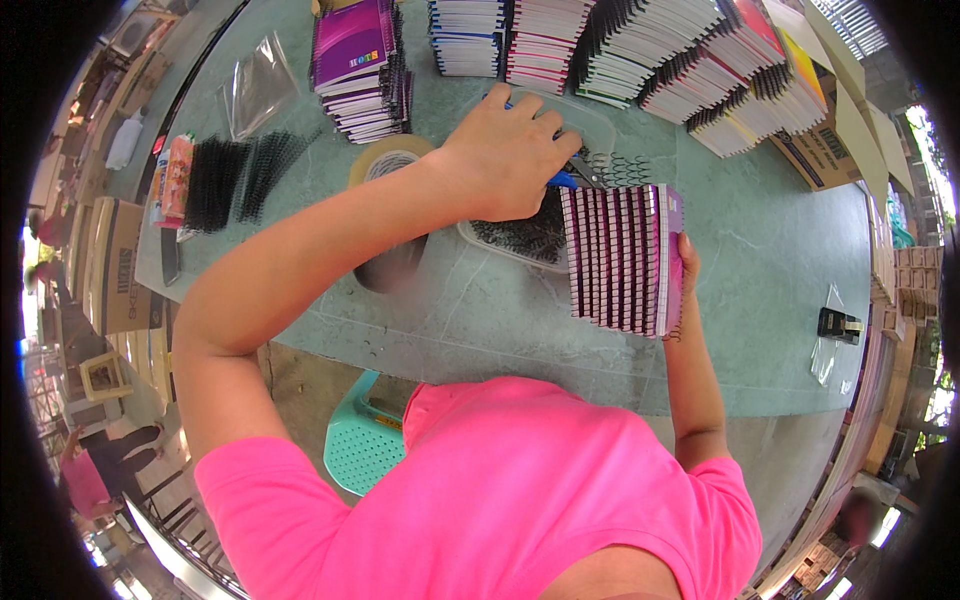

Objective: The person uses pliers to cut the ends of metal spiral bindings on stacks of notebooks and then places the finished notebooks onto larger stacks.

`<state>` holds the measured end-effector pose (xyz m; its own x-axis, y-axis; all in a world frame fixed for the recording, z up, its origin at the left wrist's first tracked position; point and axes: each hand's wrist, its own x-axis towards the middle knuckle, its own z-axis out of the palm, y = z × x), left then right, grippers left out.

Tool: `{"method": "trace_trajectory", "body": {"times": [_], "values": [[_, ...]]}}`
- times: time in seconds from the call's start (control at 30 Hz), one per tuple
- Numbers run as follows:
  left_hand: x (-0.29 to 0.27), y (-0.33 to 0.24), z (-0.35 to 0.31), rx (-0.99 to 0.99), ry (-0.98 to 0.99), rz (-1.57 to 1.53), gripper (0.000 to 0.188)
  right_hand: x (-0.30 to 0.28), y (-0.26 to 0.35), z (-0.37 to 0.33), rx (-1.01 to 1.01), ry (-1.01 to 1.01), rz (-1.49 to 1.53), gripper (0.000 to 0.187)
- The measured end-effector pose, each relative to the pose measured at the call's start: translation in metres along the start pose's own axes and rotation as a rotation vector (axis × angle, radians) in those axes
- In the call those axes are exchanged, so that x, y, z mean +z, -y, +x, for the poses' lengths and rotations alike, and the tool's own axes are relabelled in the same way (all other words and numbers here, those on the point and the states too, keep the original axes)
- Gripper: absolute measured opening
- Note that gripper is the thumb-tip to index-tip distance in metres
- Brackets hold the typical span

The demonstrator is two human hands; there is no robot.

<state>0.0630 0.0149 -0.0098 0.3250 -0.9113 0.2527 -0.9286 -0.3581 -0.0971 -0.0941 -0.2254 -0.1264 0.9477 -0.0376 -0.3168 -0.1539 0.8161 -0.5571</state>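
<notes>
My left hand is closed around blue-handled pliers, whose metal jaws are at the upper corner of a stack of purple spiral notebooks. Their bound edges face me, with dark coils along the pages. My right hand grips that stack from its right side; most of its fingers are hidden behind the covers. Beneath my left hand stands a clear plastic tub with black coil scraps in it. A loose coil shows beyond the stack's top edge.
Stacked notebooks line the table's far side, with a purple-covered pile at their left. Black coils and a clear plastic sleeve lie left. A tape roll is behind my left forearm. Cardboard box at right; green stool below.
</notes>
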Motion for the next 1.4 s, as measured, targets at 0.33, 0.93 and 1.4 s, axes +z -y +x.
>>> {"method": "trace_trajectory", "body": {"times": [0.33,0.93,1.4], "values": [[0.007,0.002,-0.003,-0.046,0.126,-0.132,0.032,0.014,0.002,-0.007,0.032,-0.115,-0.104,0.056],[-0.002,0.006,-0.005,0.024,0.036,-0.124,0.039,0.014,0.004,-0.005,0.068,-0.114,-0.102,0.060],[-0.005,0.002,-0.004,-0.007,0.033,-0.008,0.038,0.019,0.002,-0.008,0.024,-0.118,-0.120,0.062]]}}
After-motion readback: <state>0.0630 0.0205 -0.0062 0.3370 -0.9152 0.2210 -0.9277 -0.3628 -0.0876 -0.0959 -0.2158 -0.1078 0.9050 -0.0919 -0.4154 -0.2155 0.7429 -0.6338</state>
